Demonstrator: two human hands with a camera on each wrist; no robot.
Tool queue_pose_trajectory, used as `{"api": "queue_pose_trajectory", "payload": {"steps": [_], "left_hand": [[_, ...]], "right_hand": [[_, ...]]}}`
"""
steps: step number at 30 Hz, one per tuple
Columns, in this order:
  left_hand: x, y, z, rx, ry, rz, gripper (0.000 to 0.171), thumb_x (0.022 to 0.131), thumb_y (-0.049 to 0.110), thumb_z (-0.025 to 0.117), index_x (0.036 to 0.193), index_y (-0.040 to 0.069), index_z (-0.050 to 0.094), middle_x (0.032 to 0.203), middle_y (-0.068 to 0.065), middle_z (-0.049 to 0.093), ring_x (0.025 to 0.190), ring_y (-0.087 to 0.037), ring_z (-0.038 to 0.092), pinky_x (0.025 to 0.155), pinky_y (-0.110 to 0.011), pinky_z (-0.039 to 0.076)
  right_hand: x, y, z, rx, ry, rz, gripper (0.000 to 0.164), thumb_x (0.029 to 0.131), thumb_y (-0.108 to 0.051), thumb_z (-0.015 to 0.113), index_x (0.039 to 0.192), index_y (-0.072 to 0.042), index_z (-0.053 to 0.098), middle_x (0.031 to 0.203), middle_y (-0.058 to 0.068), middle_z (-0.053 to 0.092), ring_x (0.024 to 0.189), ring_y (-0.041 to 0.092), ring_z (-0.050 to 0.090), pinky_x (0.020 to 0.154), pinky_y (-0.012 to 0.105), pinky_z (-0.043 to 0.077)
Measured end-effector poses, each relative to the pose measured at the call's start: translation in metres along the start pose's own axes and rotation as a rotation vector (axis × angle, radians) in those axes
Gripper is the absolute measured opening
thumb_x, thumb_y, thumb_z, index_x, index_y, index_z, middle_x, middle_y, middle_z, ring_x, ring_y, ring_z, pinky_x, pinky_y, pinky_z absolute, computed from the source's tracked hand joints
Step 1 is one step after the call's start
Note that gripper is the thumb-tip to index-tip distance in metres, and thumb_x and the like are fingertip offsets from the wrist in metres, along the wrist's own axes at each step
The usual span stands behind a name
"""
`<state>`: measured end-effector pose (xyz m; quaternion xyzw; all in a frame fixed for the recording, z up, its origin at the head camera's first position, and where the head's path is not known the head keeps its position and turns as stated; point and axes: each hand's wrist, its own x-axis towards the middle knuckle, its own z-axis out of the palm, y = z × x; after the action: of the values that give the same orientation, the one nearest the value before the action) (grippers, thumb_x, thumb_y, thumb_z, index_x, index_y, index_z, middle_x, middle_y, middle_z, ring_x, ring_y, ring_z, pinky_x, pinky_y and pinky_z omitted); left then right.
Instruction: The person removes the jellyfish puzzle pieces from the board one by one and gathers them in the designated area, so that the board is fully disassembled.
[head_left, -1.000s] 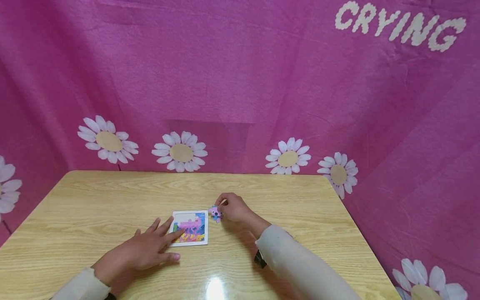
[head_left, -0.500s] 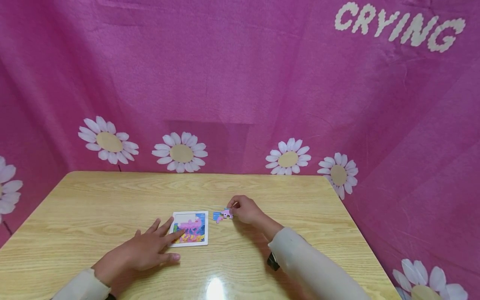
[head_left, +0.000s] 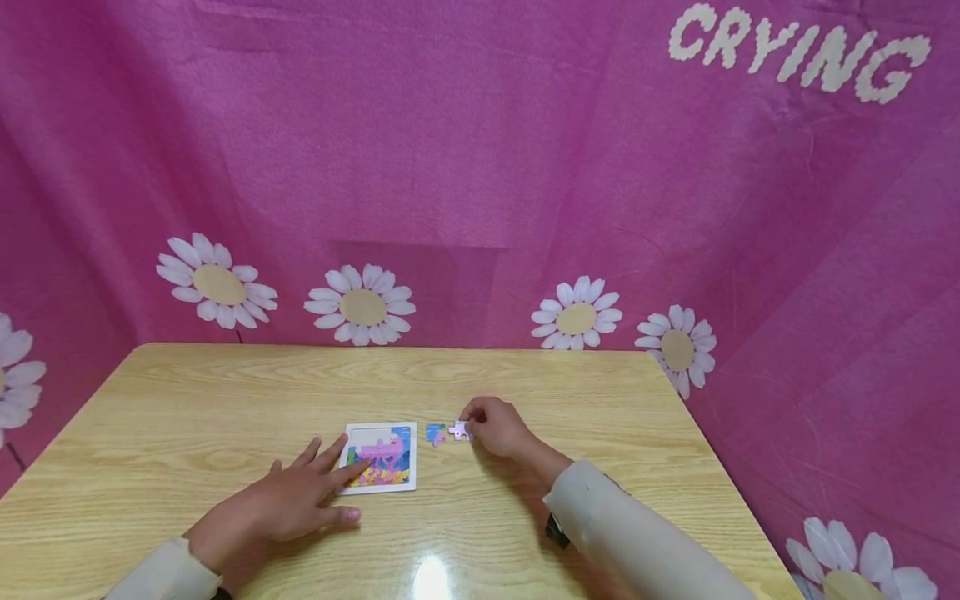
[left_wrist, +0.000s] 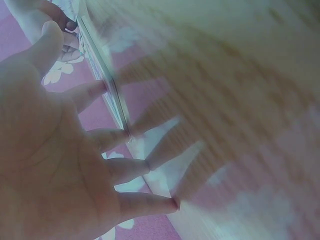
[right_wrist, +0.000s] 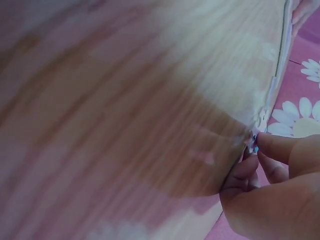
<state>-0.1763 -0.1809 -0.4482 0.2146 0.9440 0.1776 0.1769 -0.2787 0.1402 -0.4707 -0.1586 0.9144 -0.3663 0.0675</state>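
My left hand (head_left: 296, 496) lies with fingers spread, its fingertips on the left side of a white-framed jigsaw puzzle (head_left: 413, 467) with a pink sea-creature picture. In the left wrist view the fingers of this hand (left_wrist: 60, 155) are straight, some touching the board's edge (left_wrist: 111, 90). To the right of the board, my right hand (head_left: 498, 427) pinches a pink puzzle piece (head_left: 459, 430) between thumb and finger, close over the table. The right wrist view shows the piece (right_wrist: 254, 142) at the fingertips, mostly covered. A blue and pink puzzle piece (head_left: 434, 432) lies between the board and the held one.
The wooden table (head_left: 225, 392) has a glossy surface, with a bright reflection near its front. Behind it hangs a magenta cloth (head_left: 450, 167) printed with white daisies and lettering. The puzzle's upper left part shows a bare white patch (head_left: 367, 436).
My right hand has drawn the pink piece to the right, away from the board, uncovering the blue and pink piece. The left hand has stayed on the board.
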Motion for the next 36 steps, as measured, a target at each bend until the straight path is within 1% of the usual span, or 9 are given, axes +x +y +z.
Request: {"api": "queue_pose_trajectory", "payload": {"steps": [5, 11, 16, 22, 25, 31, 36], "left_hand": [[-0.0003, 0.0003, -0.0001, 0.001, -0.003, 0.0, 0.076, 0.095, 0.065, 0.06, 0.159, 0.029, 0.043, 0.171, -0.018, 0.018, 0.152, -0.056, 0.014, 0.099, -0.09, 0.016], [-0.0001, 0.0002, 0.0001, 0.001, -0.002, 0.0, 0.076, 0.094, 0.065, 0.06, 0.159, 0.029, 0.043, 0.171, -0.018, 0.018, 0.152, -0.057, 0.014, 0.099, -0.09, 0.015], [0.0004, 0.0006, -0.0006, 0.007, -0.008, -0.008, 0.076, 0.094, 0.066, 0.06, 0.159, 0.029, 0.043, 0.171, -0.017, 0.018, 0.152, -0.056, 0.015, 0.099, -0.09, 0.016], [0.0009, 0.0009, -0.0023, 0.012, -0.017, -0.013, 0.075, 0.094, 0.066, 0.059, 0.159, 0.031, 0.043, 0.171, -0.017, 0.019, 0.152, -0.056, 0.016, 0.099, -0.09, 0.017], [0.0011, 0.001, -0.003, 0.017, -0.018, -0.013, 0.075, 0.094, 0.065, 0.059, 0.158, 0.03, 0.043, 0.171, -0.017, 0.02, 0.151, -0.056, 0.017, 0.099, -0.09, 0.018], [0.0027, 0.002, -0.0049, 0.018, -0.025, -0.017, 0.075, 0.095, 0.066, 0.059, 0.159, 0.029, 0.043, 0.17, -0.018, 0.021, 0.151, -0.057, 0.018, 0.099, -0.09, 0.018], [0.004, 0.0022, -0.006, 0.019, -0.035, -0.019, 0.076, 0.095, 0.066, 0.059, 0.158, 0.028, 0.044, 0.169, -0.019, 0.023, 0.15, -0.058, 0.02, 0.099, -0.089, 0.02]], "right_hand": [[-0.0014, 0.0008, 0.0005, -0.008, 0.012, -0.015, 0.01, 0.096, 0.003, 0.066, 0.093, -0.005, 0.072, 0.084, 0.002, 0.065, 0.078, 0.013, 0.054, 0.075, 0.031, 0.048], [-0.0028, 0.0011, 0.0016, -0.024, 0.028, -0.033, 0.011, 0.096, 0.004, 0.065, 0.094, -0.005, 0.072, 0.088, 0.003, 0.067, 0.083, 0.014, 0.055, 0.078, 0.032, 0.049], [-0.0031, 0.0003, 0.003, -0.049, 0.038, -0.054, 0.011, 0.096, 0.006, 0.065, 0.094, -0.004, 0.071, 0.087, 0.003, 0.066, 0.082, 0.014, 0.055, 0.077, 0.032, 0.05], [-0.0016, 0.0003, 0.0033, -0.061, 0.039, -0.039, 0.011, 0.096, 0.004, 0.066, 0.092, -0.005, 0.071, 0.085, 0.002, 0.066, 0.079, 0.013, 0.055, 0.074, 0.031, 0.049], [-0.0014, 0.0003, 0.0027, -0.056, 0.034, -0.029, 0.01, 0.096, 0.004, 0.067, 0.092, -0.005, 0.071, 0.085, 0.002, 0.066, 0.079, 0.012, 0.055, 0.075, 0.031, 0.049], [-0.0005, 0.0006, 0.0013, -0.012, 0.029, -0.026, 0.01, 0.095, 0.005, 0.066, 0.094, -0.004, 0.071, 0.086, 0.003, 0.067, 0.077, 0.012, 0.056, 0.074, 0.03, 0.05], [0.0006, 0.0002, 0.0005, 0.01, 0.011, -0.006, 0.007, 0.096, 0.003, 0.067, 0.096, -0.003, 0.071, 0.084, 0.002, 0.066, 0.075, 0.011, 0.056, 0.072, 0.028, 0.049]]}}
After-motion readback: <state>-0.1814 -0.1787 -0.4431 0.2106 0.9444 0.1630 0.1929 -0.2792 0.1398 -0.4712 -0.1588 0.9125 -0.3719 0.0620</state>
